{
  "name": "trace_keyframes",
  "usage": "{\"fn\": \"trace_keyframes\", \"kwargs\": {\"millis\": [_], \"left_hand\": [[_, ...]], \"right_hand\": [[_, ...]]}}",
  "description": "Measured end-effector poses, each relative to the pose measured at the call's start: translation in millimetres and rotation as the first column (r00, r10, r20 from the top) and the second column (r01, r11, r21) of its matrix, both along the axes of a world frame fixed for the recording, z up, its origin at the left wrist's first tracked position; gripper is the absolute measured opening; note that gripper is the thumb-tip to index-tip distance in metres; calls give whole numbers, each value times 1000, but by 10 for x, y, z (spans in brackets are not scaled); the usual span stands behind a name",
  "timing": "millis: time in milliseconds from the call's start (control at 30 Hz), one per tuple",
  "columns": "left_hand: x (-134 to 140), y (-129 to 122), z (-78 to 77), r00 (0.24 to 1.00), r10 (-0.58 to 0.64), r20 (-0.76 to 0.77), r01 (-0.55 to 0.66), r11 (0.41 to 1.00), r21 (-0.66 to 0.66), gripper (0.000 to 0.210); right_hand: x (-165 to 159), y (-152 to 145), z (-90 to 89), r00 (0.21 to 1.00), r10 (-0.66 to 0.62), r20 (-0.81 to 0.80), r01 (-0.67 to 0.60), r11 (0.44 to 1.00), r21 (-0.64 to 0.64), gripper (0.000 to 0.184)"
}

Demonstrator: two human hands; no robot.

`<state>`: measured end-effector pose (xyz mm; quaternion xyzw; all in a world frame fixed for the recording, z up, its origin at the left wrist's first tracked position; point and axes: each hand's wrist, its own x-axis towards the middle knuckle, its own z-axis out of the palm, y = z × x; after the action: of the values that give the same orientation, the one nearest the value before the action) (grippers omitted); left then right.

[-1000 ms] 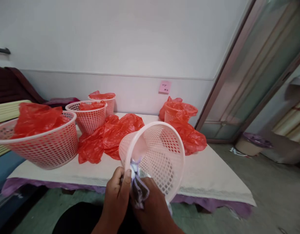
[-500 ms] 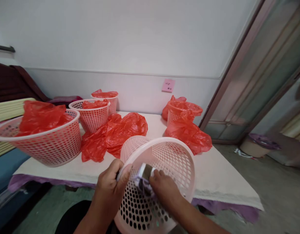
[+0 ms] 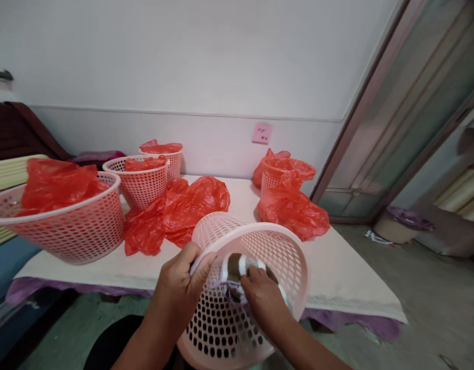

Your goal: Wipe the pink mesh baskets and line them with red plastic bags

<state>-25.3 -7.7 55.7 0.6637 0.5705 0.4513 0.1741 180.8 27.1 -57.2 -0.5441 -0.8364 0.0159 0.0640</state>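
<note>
A pink perforated plastic basket (image 3: 287, 232) is tipped on its side with its mouth towards me, at the front edge of the table. My left hand (image 3: 183, 282) is closed round the left of its rim, the thumb along the rim. Inside the basket's mouth, my right hand (image 3: 263, 295) grips a bunched striped cloth piece (image 3: 237, 267) in brown, white and grey, with purple edging or threads. The cloth's full shape is hidden by my fingers and its folds. Behind the basket lies a crumpled red plastic bag (image 3: 194, 205).
Pink baskets with red bags stand at left: a near one (image 3: 86, 226), a middle one (image 3: 144, 182) and a far one (image 3: 175, 162). At right are another basket (image 3: 270, 181) and a red bag (image 3: 294, 210). A waste bin (image 3: 397, 226) stands on the floor.
The striped cloth shows more of its bands and has spread to the right under my right hand. My left hand keeps its hold on the rim. The view has shifted slightly.
</note>
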Motion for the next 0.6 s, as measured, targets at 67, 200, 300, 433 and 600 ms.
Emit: {"fn": "trace_keyframes", "kwargs": {"millis": [67, 200, 300, 433, 600], "left_hand": [[6, 21, 2, 1000, 20, 11, -20, 1000, 4, 37], [-7, 51, -7, 999, 10, 34, -10, 1000, 23, 38], [-45, 63, -30, 996, 9, 88, -8, 1000, -11, 37], [-81, 69, -59, 993, 34, 113, -30, 999, -32, 37], [-1, 4, -64, 992, 32, 123, -23, 997, -74, 38]], "right_hand": [[-130, -45, -80, 988, -29, -150, 15, 996, -89, 26], [-379, -96, -72, 782, -45, -621, -110, 972, -209, 29], [-475, -90, 23, 322, -272, -907, -254, 898, -359, 27], [-415, 29, 135, -183, -578, -795, -272, 807, -524, 28], [-254, 259, 243, -378, -693, -614, -348, 721, -599, 22]]}}
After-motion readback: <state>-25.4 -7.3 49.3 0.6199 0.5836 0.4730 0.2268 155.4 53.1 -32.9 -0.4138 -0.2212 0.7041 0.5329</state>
